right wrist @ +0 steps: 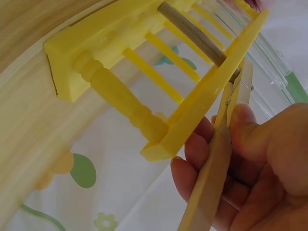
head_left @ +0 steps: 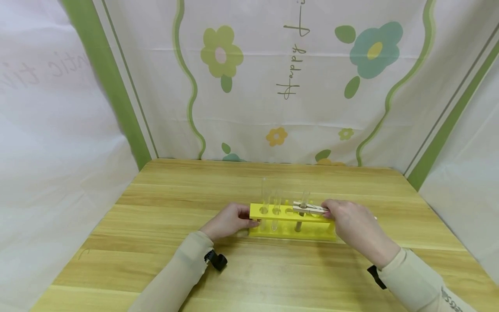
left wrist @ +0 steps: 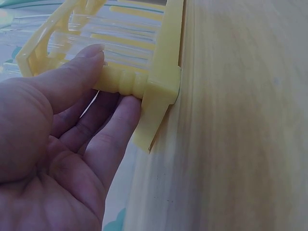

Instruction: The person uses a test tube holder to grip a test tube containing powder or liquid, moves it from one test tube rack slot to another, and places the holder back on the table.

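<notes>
A yellow test tube rack (head_left: 280, 236) stands on the table, with two clear test tubes upright in its left holes, one tube (head_left: 277, 200) beside the other (head_left: 265, 190). Farther right in it is a test tube with grey-brown contents (right wrist: 192, 31). My left hand (head_left: 226, 223) grips the rack's left end post (left wrist: 125, 83), thumb on one side and fingers on the other. In my right hand (head_left: 356, 223) is a wooden test tube clamp (right wrist: 211, 175); its jaws lie around the filled tube, just above the rack's top bar. The clamp's far end is mostly hidden by the hand in the head view.
The wooden table (head_left: 163, 225) extends around the rack on all sides. A white curtain (head_left: 249, 108) with printed flowers hangs behind its back edge, and white cloth hangs at both sides. A black strap device (head_left: 215, 260) sits on the left wrist.
</notes>
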`<state>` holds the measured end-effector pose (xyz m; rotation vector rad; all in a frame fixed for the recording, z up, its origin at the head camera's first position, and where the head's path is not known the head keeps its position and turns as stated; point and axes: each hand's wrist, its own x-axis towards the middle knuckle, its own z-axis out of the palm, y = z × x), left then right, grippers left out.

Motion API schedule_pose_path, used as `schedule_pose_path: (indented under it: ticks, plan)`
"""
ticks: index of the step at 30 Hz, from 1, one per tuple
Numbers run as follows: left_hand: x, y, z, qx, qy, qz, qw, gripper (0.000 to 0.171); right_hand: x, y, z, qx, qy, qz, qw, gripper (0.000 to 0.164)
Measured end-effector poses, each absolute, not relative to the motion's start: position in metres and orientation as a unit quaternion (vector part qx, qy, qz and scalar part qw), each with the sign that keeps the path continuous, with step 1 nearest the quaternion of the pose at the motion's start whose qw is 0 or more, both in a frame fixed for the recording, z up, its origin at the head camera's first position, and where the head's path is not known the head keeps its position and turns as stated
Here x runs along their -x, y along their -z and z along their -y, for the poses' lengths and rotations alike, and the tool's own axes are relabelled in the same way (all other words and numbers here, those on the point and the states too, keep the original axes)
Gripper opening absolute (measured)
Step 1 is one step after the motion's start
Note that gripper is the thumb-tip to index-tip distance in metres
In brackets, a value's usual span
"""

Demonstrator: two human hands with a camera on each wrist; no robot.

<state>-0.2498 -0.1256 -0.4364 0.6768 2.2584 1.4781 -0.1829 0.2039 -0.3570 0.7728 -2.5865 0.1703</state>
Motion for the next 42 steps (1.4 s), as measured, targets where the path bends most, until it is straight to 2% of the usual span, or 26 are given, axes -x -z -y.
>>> schedule_pose_path:
  ticks: [16, 24, 29, 37, 42]
  plan:
    - [0.248, 0.434, 0.126, -0.240, -0.516, -0.804, 0.173, 0.009, 0.179, 0.356, -0.203, -0.262, -0.052, 0.939, 0.219, 0.010]
    - [0.248, 0.434, 0.126, -0.239, -0.516, -0.804, 0.175, 0.008, 0.182, 0.354, -0.205, -0.273, -0.057, 0.928, 0.247, 0.012]
    - [0.247, 0.435, 0.126, -0.238, -0.514, -0.805, 0.176, 0.004, 0.183, 0.346, -0.206, -0.276, -0.054, 0.923, 0.262, 0.012]
    - [0.248, 0.438, 0.127, -0.241, -0.512, -0.806, 0.174, 0.005, 0.181, 0.327, -0.206, -0.259, -0.059, 0.932, 0.248, 0.011]
    - [0.249, 0.437, 0.127, -0.244, -0.517, -0.802, 0.174, 0.008, 0.181, 0.315, -0.207, -0.268, -0.057, 0.922, 0.275, 0.012]
